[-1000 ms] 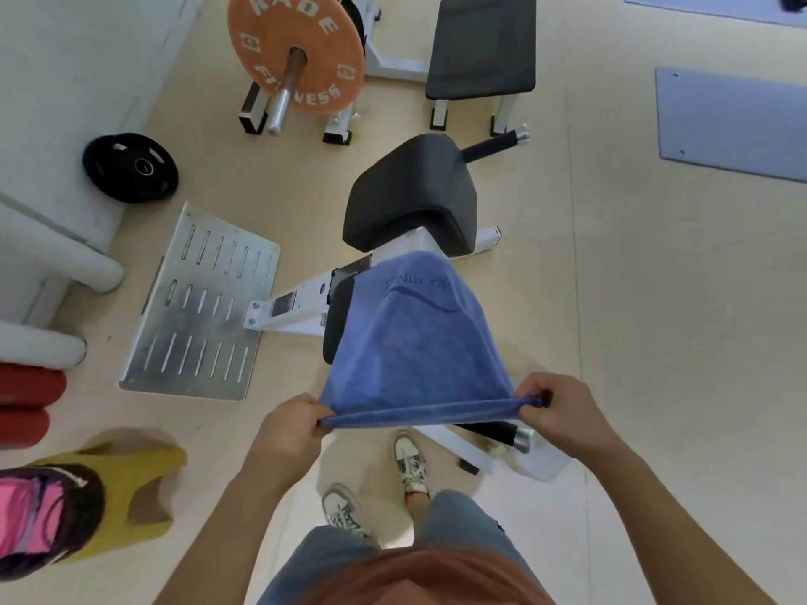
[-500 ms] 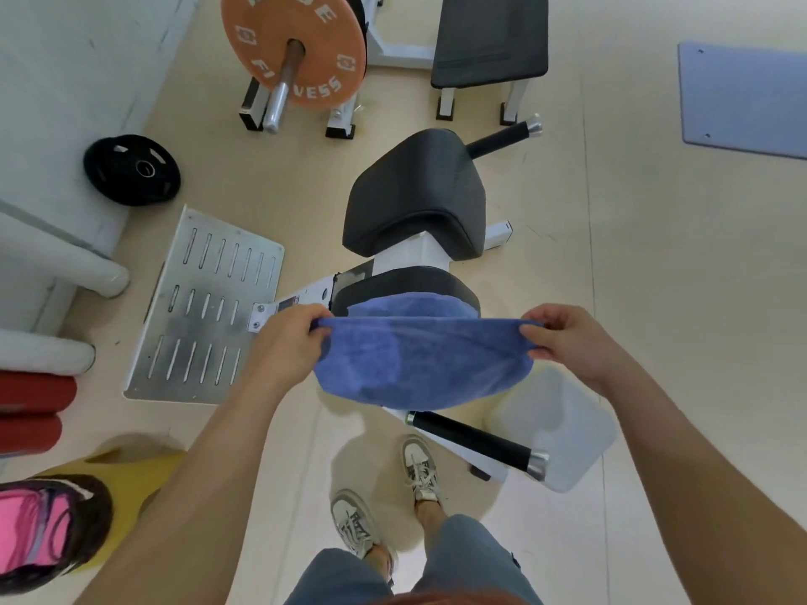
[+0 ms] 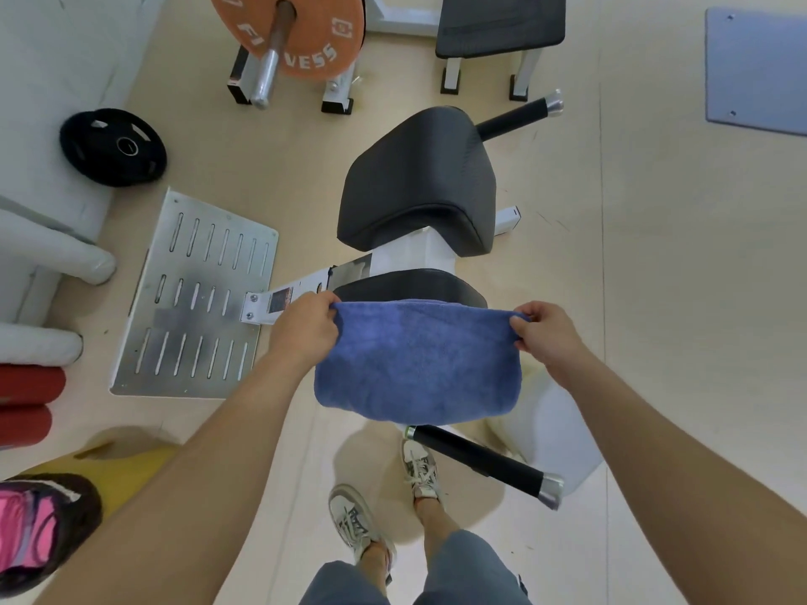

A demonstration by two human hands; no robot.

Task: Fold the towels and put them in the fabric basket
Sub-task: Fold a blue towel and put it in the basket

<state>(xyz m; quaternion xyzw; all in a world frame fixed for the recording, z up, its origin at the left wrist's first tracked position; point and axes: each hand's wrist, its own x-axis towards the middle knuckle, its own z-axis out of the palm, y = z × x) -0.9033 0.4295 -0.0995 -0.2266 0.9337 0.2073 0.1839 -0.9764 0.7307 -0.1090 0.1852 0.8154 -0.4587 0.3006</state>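
- Two hands are raised in front of you. Your left hand point(image 3: 305, 329) pinches the top left corner of the blue towel point(image 3: 415, 364), and your right hand point(image 3: 546, 338) pinches the top right corner. The fingers of both curl over the edge.
- The towel is held off the floor, with its top edge stretched level between your hands. It looks doubled over, and its rounded lower edge hangs free.
- Landmark: the large black seat pad point(image 3: 415, 181) of the gym machine. The towel hangs on your side of it, and its top edge overlaps a smaller black pad point(image 3: 406, 283).
- Left of the seat pad, a slotted metal footplate point(image 3: 196, 294) lies flat on the floor. Farther left is a black weight plate point(image 3: 113, 146).
- Beyond the seat pad are an orange weight plate point(image 3: 292, 32) on a bar and a black flat bench point(image 3: 498, 24).
- Nearer you than the seat pad, under the towel, is a black roller handle point(image 3: 480, 462) with silver end caps. Your sneakers point(image 3: 419, 467) are beside it.
- Nearer you and far left of the seat pad, a yellow basket point(image 3: 126, 469) is partly in frame. Pink and dark cloth shows at its mouth, and it is well apart from the towel.
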